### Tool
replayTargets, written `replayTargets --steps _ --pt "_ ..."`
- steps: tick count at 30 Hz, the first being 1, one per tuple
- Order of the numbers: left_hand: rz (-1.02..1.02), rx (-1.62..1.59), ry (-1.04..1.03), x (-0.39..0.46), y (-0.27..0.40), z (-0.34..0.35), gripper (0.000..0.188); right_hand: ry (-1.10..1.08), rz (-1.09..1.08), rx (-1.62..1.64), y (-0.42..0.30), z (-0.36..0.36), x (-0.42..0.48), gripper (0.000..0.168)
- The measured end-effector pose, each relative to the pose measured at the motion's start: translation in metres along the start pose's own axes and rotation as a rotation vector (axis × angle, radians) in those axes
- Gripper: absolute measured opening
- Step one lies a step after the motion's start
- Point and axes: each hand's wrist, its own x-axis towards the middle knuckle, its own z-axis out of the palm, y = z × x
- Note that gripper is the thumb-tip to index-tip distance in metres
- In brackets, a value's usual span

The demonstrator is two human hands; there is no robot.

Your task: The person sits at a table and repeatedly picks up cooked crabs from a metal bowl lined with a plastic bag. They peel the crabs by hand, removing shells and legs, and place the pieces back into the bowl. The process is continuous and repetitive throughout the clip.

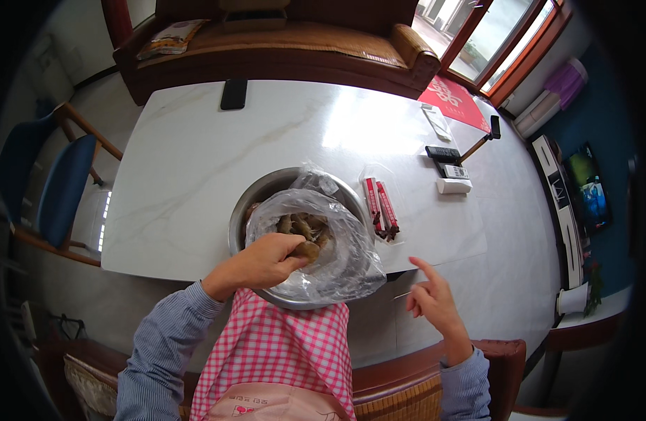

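A steel basin (240, 210) sits at the near edge of the marble-patterned table, with a clear plastic bag (354, 247) opened over it. Greyish-brown shrimp (302, 225) lie inside the bag. Over the bag's mouth, my left hand (267, 258) pinches one shrimp (308, 251) between thumb and fingers. My right hand (431, 301) is off the table's near edge, right of the basin, with the index finger extended and the other fingers curled; it holds nothing that I can see. Right of the basin, two red-and-white packets (380, 205) lie on clear plastic.
On the white table (196, 158) are a black phone (234, 94) at the far side, remote controls (443, 153) and a white box (453, 186) at the right. A blue chair (67, 184) stands left, a sofa (281, 66) beyond. A pink checked apron (286, 342) covers my lap.
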Motion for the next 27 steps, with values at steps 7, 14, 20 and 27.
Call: replayTargets --steps 7,14,20,27 --pt "0.106 0.072 0.033 0.002 0.004 0.011 0.014 0.224 -0.326 0.187 -0.046 0.019 -0.028 0.031" --pt "0.172 0.169 0.045 -0.002 0.023 0.015 0.012 0.243 -0.594 0.161 -0.074 0.092 -0.017 0.021" --pt "0.235 0.133 0.08 -0.007 0.026 0.014 0.018 0.279 -0.654 -0.054 -0.063 0.119 -0.001 0.021" --pt "0.212 0.121 0.073 -0.008 0.02 0.016 0.018 0.372 -0.667 -0.014 -0.053 0.126 0.007 0.021"
